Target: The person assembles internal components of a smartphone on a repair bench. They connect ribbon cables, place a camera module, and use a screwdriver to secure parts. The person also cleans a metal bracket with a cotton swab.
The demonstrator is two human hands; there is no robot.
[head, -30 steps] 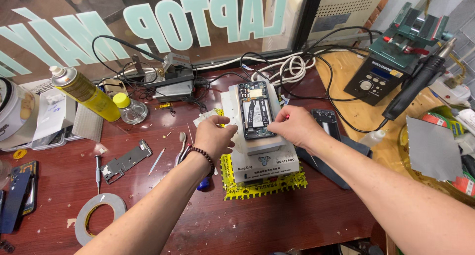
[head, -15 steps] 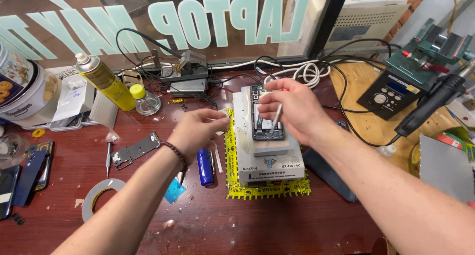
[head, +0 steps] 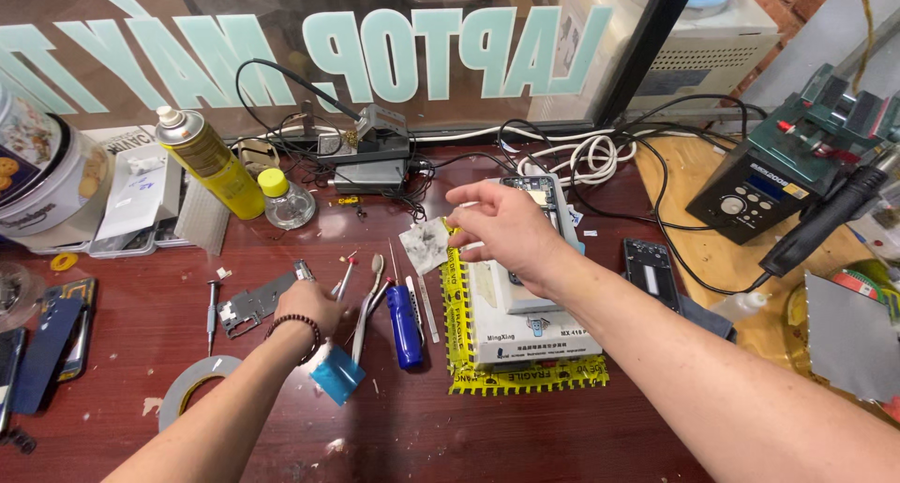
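Reaching among the tools mid-desk, the left hand (head: 305, 307) closes its fingers on tweezers (head: 367, 305); the right hand (head: 506, 228) hovers, fingers loosely released, over the phone (head: 534, 194) near the back edge.

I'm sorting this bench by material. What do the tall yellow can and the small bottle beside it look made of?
The spray can looks like painted metal: glossy yellow wall, bare silvery shoulder. The small bottle seems clear glass or hard plastic, see-through, with a matte yellow cap, probably plastic.
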